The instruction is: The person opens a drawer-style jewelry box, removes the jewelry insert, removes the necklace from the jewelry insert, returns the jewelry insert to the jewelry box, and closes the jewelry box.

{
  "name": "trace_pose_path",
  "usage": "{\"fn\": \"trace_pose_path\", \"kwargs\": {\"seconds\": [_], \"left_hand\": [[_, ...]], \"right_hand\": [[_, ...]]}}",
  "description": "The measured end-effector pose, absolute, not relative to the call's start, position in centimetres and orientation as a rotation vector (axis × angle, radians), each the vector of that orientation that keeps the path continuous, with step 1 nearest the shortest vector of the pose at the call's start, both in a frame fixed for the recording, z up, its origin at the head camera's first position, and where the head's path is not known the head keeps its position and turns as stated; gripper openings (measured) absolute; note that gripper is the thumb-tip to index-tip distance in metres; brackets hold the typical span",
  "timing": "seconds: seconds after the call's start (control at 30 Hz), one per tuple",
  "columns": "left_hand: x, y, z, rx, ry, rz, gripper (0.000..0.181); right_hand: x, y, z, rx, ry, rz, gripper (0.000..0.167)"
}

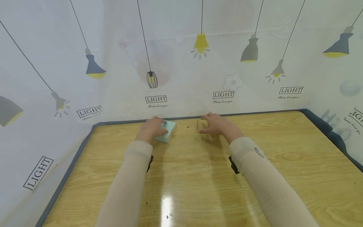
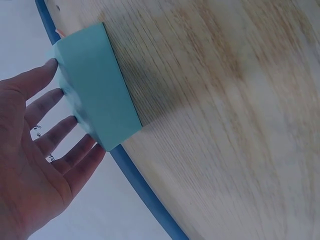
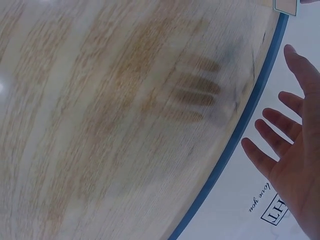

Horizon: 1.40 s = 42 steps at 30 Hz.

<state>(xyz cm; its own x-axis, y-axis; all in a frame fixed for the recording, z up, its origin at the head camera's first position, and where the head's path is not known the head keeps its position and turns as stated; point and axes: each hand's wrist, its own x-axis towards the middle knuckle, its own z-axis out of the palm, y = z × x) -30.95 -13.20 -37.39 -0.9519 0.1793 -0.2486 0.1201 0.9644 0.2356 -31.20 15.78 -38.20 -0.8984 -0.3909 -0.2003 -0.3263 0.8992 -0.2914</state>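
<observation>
A pale teal box-shaped block (image 1: 169, 127) is at the far edge of the wooden table in the head view. My left hand (image 1: 151, 128) reaches over its left part. In the left wrist view, the fingertips of this hand (image 2: 42, 130) touch one side of the teal block (image 2: 100, 90), fingers spread and fairly straight. To the right, my right hand (image 1: 216, 125) hovers near the same edge, beside a faint see-through outline whose kind I cannot tell. The right wrist view has that hand (image 3: 295, 135) with fingers apart and nothing held.
A wooden table (image 1: 181, 170) with a blue-grey border spreads below both arms. Behind it hangs a white curtain (image 1: 181, 72) printed with lamps and the word LIGHT. Small dark specks (image 1: 167, 216) lie on the near tabletop.
</observation>
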Motion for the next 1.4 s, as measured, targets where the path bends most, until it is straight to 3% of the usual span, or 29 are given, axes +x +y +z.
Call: {"fn": "trace_pose_path", "kwargs": {"seconds": [1.4], "left_hand": [[-30.6,-10.4,-37.3,0.378,2.849,0.209,0.056]], "right_hand": [[-30.4,15.5,-39.8,-0.658,2.810,-0.362,0.068]]}}
